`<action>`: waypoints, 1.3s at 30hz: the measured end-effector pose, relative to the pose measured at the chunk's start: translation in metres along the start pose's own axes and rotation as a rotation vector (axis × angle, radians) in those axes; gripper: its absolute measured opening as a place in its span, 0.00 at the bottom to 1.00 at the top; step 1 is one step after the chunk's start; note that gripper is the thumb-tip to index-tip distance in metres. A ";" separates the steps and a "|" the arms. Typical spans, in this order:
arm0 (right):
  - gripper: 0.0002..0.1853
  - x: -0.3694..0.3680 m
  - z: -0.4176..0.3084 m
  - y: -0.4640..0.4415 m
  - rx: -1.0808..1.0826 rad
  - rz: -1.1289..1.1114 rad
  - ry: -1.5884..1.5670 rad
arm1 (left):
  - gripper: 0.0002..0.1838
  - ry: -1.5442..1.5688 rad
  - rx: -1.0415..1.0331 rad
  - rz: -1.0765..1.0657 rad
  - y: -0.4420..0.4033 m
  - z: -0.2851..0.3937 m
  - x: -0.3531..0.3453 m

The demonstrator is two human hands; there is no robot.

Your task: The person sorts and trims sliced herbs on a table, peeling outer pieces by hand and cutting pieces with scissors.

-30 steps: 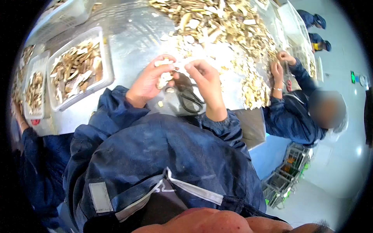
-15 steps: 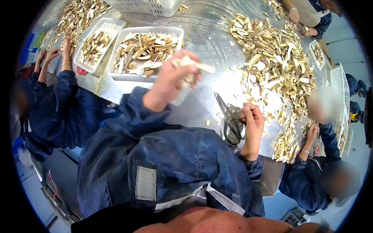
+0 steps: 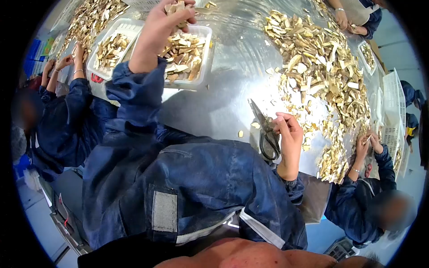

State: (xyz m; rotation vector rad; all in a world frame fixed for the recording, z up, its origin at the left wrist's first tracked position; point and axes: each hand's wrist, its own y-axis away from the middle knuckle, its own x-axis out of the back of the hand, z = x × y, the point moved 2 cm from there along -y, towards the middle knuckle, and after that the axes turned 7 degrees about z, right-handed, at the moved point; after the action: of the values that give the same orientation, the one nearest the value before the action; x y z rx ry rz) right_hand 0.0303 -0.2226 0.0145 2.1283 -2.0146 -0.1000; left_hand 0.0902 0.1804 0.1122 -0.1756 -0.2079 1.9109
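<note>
My left hand (image 3: 166, 27) is closed around several cut mushroom slices (image 3: 177, 9), raised over a clear plastic tray (image 3: 208, 43) that holds more slices. Its forearm hides part of the tray. On the metal table lies a pair of black-handled scissors (image 3: 269, 144), blades pointing away from me. Right beside them is my right hand (image 3: 290, 139), its fingers curled and pressed together near the scissors; whatever sits between the fingertips is too small to make out. A large heap of mushroom slices (image 3: 321, 73) spreads to the right of that hand.
Left of my tray stands a second tray (image 3: 92, 67) with slices, near another person's hands (image 3: 78, 56). A white crate (image 3: 145, 4) is at the far edge. Co-workers' hands work at the right (image 3: 364, 145) and far right (image 3: 342, 18). White baskets (image 3: 392, 107) stand beyond the heap.
My left hand has moved up and left, from above the table to over the tray, still holding mushroom slices. My right hand stays by the scissors. The right-hand co-worker's hands have come together.
</note>
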 end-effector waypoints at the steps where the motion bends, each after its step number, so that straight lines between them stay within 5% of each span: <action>1: 0.11 0.003 0.002 -0.001 -0.004 0.002 0.002 | 0.15 -0.044 -0.015 -0.048 -0.001 0.013 0.000; 7: 0.11 0.007 0.006 0.000 -0.004 -0.003 -0.008 | 0.11 -0.331 0.022 -0.148 0.000 0.060 0.031; 10: 0.11 0.004 0.006 -0.001 0.001 -0.031 0.017 | 0.10 -0.985 -0.414 -0.233 0.006 0.071 0.022; 11: 0.11 0.002 0.006 0.000 0.001 -0.038 0.007 | 0.11 -0.515 -0.042 -0.223 -0.002 0.022 0.048; 15: 0.12 -0.002 -0.003 0.006 -0.009 -0.035 0.047 | 0.20 -1.013 -0.295 -0.367 0.003 -0.030 0.056; 18: 0.12 0.000 0.001 0.006 -0.013 -0.027 0.034 | 0.23 -1.097 -0.238 -0.423 0.024 -0.031 0.051; 19: 0.11 0.000 0.002 0.006 -0.025 -0.031 0.043 | 0.23 -1.061 -0.361 -0.408 0.027 -0.029 0.051; 21: 0.11 0.000 0.001 0.006 -0.043 -0.041 0.062 | 0.23 -0.982 -0.609 -0.370 0.034 -0.023 0.057; 24: 0.11 -0.003 -0.002 0.008 -0.049 -0.041 0.030 | 0.20 -0.894 -0.611 -0.022 0.057 0.003 0.072; 26: 0.11 -0.002 -0.002 0.008 -0.045 -0.037 0.037 | 0.18 -1.016 -0.314 0.087 0.085 0.001 0.093; 30: 0.10 -0.003 -0.004 0.010 -0.041 -0.053 0.037 | 0.16 -1.196 0.342 -0.180 0.160 0.003 0.076; 32: 0.10 -0.008 -0.005 0.011 -0.062 -0.068 0.041 | 0.18 -1.204 0.048 -0.212 0.196 -0.018 0.072; 39: 0.10 -0.024 -0.009 0.018 -0.036 -0.121 0.061 | 0.14 -1.095 0.002 -0.214 0.213 -0.036 0.065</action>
State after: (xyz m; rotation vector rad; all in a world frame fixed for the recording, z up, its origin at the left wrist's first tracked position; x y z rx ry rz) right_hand 0.0130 -0.1986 0.0241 2.2028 -1.8365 -0.0879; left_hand -0.1183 0.1720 0.0265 0.8847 -0.9052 1.6101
